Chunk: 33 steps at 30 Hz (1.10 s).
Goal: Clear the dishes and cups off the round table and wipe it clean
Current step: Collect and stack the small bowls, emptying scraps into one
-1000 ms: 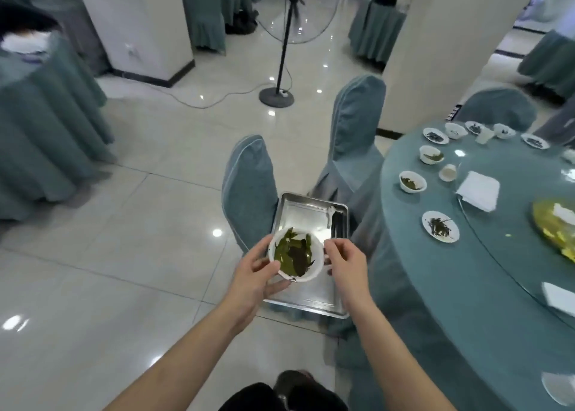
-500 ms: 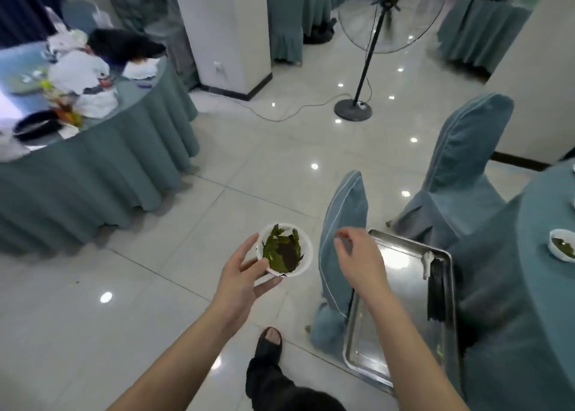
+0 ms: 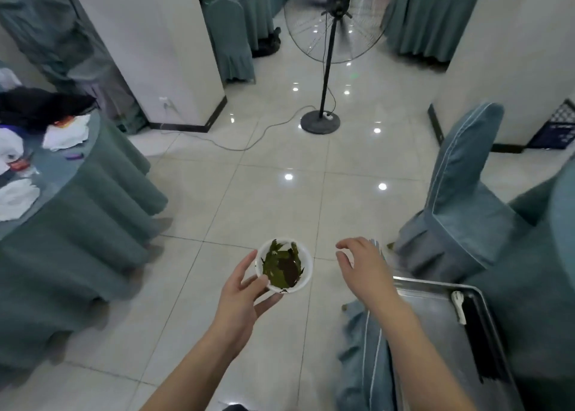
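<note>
The view is swinging left, away from the round table — a cluttered side table (image 3: 102,174) is now filling the left edge. The left hand (image 3: 239,298) is carrying the white cup (image 3: 283,265) of wet tea leaves over bare floor, fingers curled round it. The right hand (image 3: 364,270) is hanging loosely curled, holding nothing, above the steel tray (image 3: 435,323) — probably heading off to dump the leaves.

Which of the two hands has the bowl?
The left hand holds the white bowl of leaves; the right hand hangs free with nothing in it.
</note>
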Each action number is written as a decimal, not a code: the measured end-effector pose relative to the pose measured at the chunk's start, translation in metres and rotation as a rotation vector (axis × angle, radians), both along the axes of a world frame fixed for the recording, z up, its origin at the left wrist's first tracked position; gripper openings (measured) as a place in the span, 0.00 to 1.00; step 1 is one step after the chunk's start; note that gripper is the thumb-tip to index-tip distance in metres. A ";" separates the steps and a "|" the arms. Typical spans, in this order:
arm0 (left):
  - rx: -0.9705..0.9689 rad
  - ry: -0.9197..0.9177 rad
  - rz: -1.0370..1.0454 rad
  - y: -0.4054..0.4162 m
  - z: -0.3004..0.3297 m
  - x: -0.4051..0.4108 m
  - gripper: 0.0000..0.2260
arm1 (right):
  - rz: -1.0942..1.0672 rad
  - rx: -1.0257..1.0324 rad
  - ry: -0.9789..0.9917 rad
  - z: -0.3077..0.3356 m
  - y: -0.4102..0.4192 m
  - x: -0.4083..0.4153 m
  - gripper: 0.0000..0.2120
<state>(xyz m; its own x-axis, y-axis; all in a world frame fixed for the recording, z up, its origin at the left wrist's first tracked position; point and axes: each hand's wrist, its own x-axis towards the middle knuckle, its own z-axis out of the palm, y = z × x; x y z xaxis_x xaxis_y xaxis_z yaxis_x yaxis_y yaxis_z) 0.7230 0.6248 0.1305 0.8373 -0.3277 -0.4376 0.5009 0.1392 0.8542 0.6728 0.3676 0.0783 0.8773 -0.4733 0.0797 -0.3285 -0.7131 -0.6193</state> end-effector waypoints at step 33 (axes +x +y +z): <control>0.056 -0.005 -1.170 -0.554 -0.009 0.339 0.22 | -1.263 0.152 0.001 -0.010 -0.347 0.138 0.07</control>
<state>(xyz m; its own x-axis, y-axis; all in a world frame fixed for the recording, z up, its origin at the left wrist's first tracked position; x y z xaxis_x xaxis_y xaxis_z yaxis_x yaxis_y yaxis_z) 1.0616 0.0707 0.1215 0.0401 -0.8798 -0.4737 0.2953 -0.4425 0.8468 0.8110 0.0204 0.0687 -0.1885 -0.9808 -0.0492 -0.7253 0.1728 -0.6664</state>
